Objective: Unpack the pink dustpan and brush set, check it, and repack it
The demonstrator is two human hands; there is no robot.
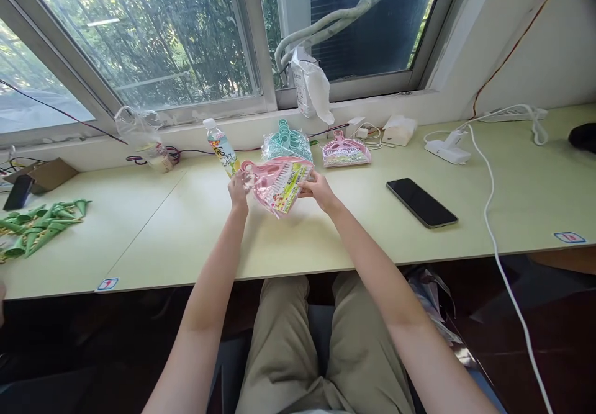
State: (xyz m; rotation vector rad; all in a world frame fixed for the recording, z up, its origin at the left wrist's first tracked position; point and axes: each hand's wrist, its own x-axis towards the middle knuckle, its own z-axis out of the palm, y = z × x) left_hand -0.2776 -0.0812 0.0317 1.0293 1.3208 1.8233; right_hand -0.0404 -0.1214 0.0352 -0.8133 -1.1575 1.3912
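At the far left of the pale green tabletop (153, 240) we note a brown cardboard box (46, 173) and a loose heap of green folded paper cones (40, 228). Further in, against the window ledge, stand a crumpled clear plastic bag (139, 131) and a clear plastic drink bottle with a white cap and colourful label (222, 148).

Our left hand (238, 192) is closed in a pinch on the handle end of the pink plastic brush-and-dustpan set in its clear printed wrapper (277, 184). The set is held just above the tabletop, directly in front of us, tilted with its label edge downward. Our right hand (319, 192) grips the opposite edge, fingers curled under the wrapper and thumb on top; both hands are firmly shut on the pack.

In our judgement, the handling goes best with both pinches kept on the rigid plastic rather than the slack film, and the pack held low over the table so a slip costs nothing.

Just behind the held pack lies a teal plastic set in a clear wrapper (286, 141), and to its right a second pink wrapped set (345, 152). A white paper bag (310, 85) leans at the window. Further right we record a white tissue pack (398, 130), a black smartphone lying face up (421, 202), a white charger (447, 148) and a white cable (488, 215) trailing off the table edge.
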